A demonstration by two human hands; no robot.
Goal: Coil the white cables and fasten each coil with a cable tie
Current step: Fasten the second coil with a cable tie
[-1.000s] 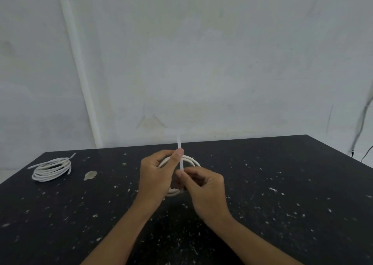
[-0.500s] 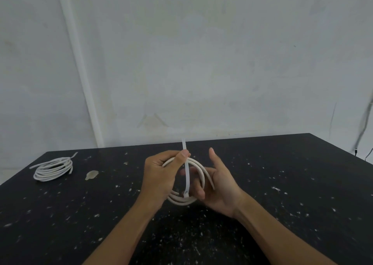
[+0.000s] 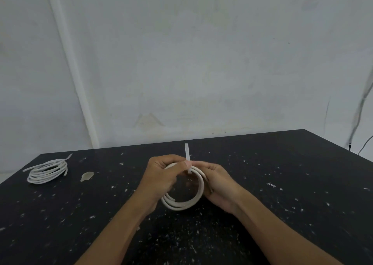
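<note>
A small coil of thick white cable (image 3: 196, 196) hangs upright between my two hands above the black table (image 3: 282, 184). My left hand (image 3: 161, 180) grips the coil's top left and pinches a white cable tie (image 3: 187, 153) whose tail sticks straight up. My right hand (image 3: 220, 184) holds the coil's right side, fingers wrapped around the cable near the tie. A second coil of thinner white cable (image 3: 48, 171) lies flat at the table's far left, away from both hands.
The table is speckled with white paint flecks and has a pale smear (image 3: 87, 176) near the left coil. A grey wall rises just behind the far edge. A dark wire (image 3: 361, 107) hangs at the right.
My right hand has closed from an open palm under the coil onto its right side. The tie's long strap no longer crosses the coil's middle; only its tail stands above.
</note>
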